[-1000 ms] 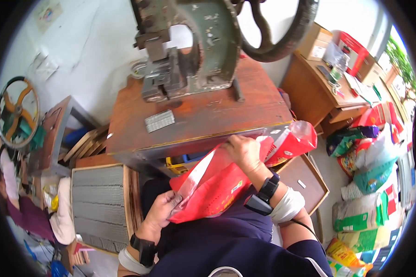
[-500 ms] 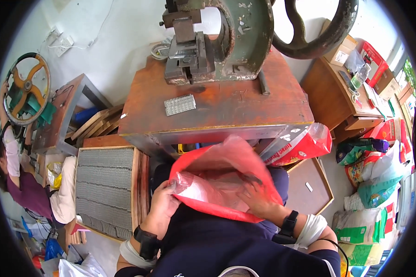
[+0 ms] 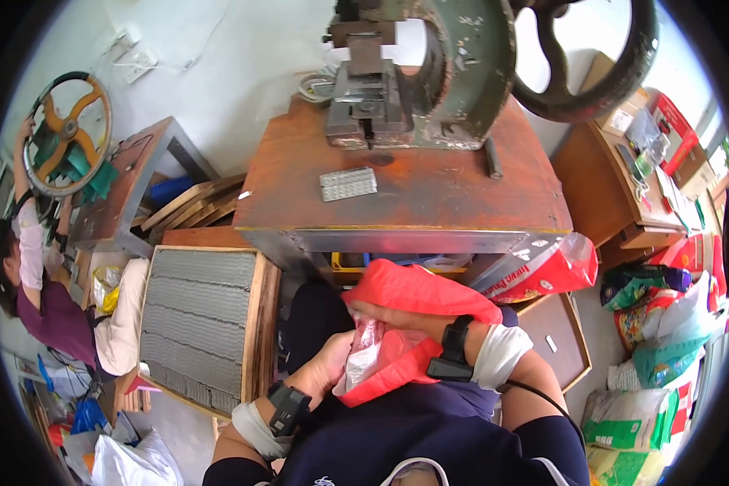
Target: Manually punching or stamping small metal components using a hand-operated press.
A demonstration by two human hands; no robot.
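A red plastic bag (image 3: 417,292) lies across my lap, its mouth facing me, with crinkled clear plastic (image 3: 366,348) at its left side. My left hand (image 3: 334,361) is closed on the left edge of the bag, beside the clear plastic. Reaching across from the right, my right hand (image 3: 385,314) is in the mouth of the bag, against the clear plastic. Its fingertips are partly hidden, so I cannot tell whether they grip anything. On the wooden bench ahead lies a small grey perforated metal plate (image 3: 348,184).
A green hand press (image 3: 478,73) with a big wheel stands on the bench (image 3: 405,206). To my left is a wooden tray (image 3: 251,324) of stacked grey pieces. Another person (image 3: 49,316) holds a handwheel at far left. Several filled bags (image 3: 632,417) stand at right.
My right hand has moved left across the bag toward my left hand. The bag has folded and its mouth has narrowed. The view has shifted, so the bench appears farther right.
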